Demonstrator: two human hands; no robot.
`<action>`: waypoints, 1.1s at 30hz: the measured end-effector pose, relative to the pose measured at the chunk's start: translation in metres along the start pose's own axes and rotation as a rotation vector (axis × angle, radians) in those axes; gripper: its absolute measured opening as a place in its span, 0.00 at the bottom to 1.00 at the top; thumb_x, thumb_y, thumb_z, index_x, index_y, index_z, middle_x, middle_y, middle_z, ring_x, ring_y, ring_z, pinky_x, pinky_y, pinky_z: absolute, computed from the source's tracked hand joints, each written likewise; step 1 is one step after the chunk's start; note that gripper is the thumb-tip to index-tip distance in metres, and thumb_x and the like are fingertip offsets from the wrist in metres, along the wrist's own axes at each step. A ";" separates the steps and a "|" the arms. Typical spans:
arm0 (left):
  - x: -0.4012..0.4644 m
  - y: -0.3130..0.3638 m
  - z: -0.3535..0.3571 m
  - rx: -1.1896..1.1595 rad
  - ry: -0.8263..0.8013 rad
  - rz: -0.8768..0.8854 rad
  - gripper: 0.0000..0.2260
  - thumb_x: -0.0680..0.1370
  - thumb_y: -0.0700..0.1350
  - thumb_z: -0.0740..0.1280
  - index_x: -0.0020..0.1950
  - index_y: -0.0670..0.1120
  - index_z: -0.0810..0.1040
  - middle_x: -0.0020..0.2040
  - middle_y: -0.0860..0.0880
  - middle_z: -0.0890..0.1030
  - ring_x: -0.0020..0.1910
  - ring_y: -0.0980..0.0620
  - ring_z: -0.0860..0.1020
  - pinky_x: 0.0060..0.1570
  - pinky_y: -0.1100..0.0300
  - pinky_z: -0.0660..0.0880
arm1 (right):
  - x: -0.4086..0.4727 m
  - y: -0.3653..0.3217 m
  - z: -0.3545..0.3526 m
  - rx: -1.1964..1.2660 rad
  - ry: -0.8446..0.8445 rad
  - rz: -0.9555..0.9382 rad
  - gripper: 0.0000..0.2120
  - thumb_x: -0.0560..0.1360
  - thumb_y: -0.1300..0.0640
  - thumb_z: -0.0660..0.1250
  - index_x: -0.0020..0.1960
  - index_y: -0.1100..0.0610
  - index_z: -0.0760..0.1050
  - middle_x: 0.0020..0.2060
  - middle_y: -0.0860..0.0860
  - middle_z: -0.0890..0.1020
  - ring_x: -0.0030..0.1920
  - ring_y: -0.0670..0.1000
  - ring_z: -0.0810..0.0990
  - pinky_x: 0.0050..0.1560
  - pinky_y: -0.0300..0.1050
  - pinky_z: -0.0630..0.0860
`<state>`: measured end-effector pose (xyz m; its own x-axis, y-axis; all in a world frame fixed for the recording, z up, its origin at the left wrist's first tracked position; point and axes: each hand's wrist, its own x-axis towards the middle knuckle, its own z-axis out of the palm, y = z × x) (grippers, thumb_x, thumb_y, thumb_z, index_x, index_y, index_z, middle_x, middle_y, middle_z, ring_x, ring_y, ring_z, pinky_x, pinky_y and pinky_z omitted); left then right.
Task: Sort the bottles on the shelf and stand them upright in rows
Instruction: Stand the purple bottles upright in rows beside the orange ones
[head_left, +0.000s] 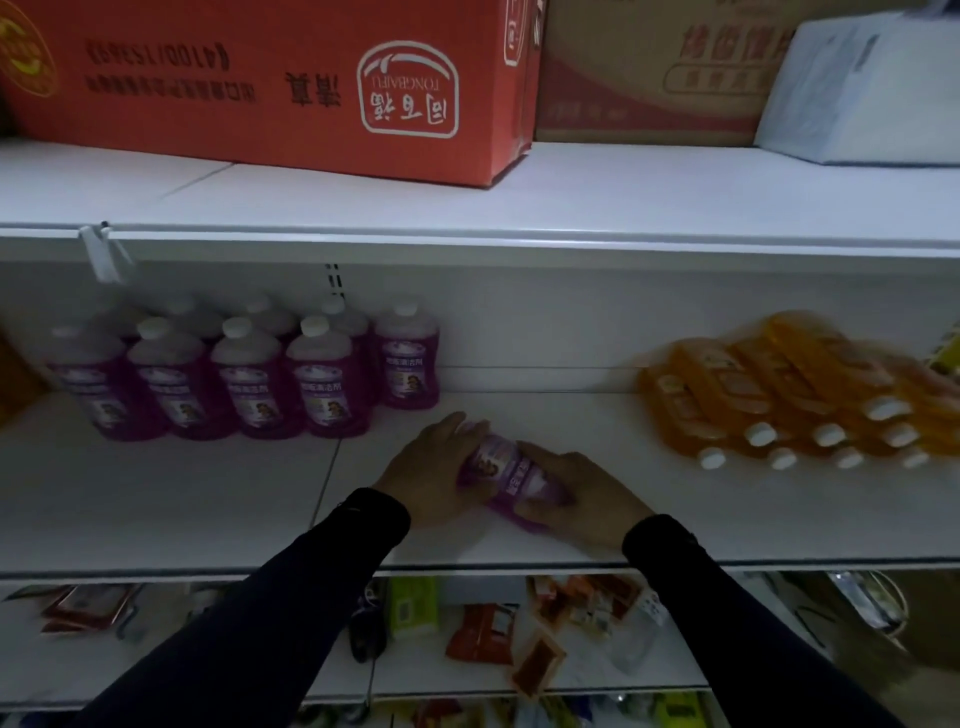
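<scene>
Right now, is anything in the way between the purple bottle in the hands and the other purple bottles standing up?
Nothing visible is. The purple bottle lies on its side, held by the left hand and right hand. Only bare white shelf shows between it and the standing purple bottles. The orange bottles lie off to the right.

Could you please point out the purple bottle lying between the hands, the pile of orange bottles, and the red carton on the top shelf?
purple bottle (506, 475), head view, on its label.
pile of orange bottles (779, 389), head view, on a middle bottle's body.
red carton (270, 78), head view, on its printed front face.
</scene>
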<state>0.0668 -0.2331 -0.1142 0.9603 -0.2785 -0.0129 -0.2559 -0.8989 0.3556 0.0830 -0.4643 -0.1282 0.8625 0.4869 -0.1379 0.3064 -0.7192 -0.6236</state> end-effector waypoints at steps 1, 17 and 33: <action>0.000 0.000 -0.002 -0.008 -0.016 -0.004 0.39 0.75 0.63 0.66 0.79 0.54 0.51 0.79 0.47 0.50 0.77 0.46 0.53 0.74 0.54 0.54 | 0.000 -0.005 -0.003 -0.023 0.024 -0.001 0.42 0.67 0.34 0.71 0.75 0.36 0.54 0.57 0.47 0.69 0.55 0.47 0.74 0.54 0.37 0.68; -0.036 -0.040 -0.004 -0.512 0.122 -0.194 0.32 0.74 0.55 0.71 0.74 0.50 0.61 0.68 0.51 0.73 0.64 0.52 0.73 0.60 0.61 0.69 | 0.045 -0.100 0.000 0.380 0.224 -0.261 0.38 0.61 0.38 0.78 0.66 0.34 0.63 0.55 0.40 0.76 0.54 0.43 0.79 0.53 0.38 0.76; -0.077 -0.134 0.022 0.155 0.133 -0.414 0.40 0.74 0.71 0.45 0.79 0.48 0.52 0.79 0.44 0.52 0.77 0.45 0.50 0.75 0.51 0.45 | 0.100 -0.089 0.071 0.375 0.381 -0.016 0.37 0.63 0.47 0.80 0.67 0.51 0.67 0.58 0.50 0.79 0.55 0.50 0.80 0.59 0.52 0.77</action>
<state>0.0248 -0.0984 -0.1819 0.9885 0.1510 -0.0008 0.1481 -0.9683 0.2012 0.1136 -0.3162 -0.1412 0.9654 0.2320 0.1191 0.2156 -0.4530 -0.8651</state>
